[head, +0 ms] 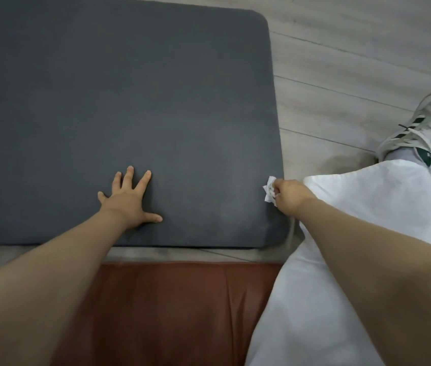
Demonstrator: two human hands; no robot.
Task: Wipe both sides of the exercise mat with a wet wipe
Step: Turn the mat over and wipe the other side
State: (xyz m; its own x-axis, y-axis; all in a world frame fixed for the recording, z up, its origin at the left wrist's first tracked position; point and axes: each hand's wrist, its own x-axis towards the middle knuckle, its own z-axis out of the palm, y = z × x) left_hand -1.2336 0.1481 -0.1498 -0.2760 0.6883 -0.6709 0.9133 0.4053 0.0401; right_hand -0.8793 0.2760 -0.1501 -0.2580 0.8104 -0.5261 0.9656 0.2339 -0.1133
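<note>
2 hands are in view, 1 on each bare forearm. The left hand [127,199] lies flat on the mat with its fingers spread wide and straight, palm down, holding nothing. The right hand [289,194] is curled around 1 crumpled white wet wipe [269,191], which sticks out from the fist on the side toward the mat; the hand sits right at the mat's right edge, near its closest corner.

1 dark grey exercise mat [119,101] fills most of the view, lying flat on the floor with 1 rounded corner visible at the upper right and another at the lower right. A paler, streaky patch shows on its surface between the 2 hands.

The pale wood-look floor [354,62] runs along the mat's right side and in a narrow strip along its near edge. 1 leg in white trousers [354,247] stretches out to the right of the mat. 1 reddish-brown leather seat [172,313] lies at the bottom, between the 2 forearms. 1 white laced sneaker [428,128] with dark stripes rests on the floor at the far right, well apart from the mat.
</note>
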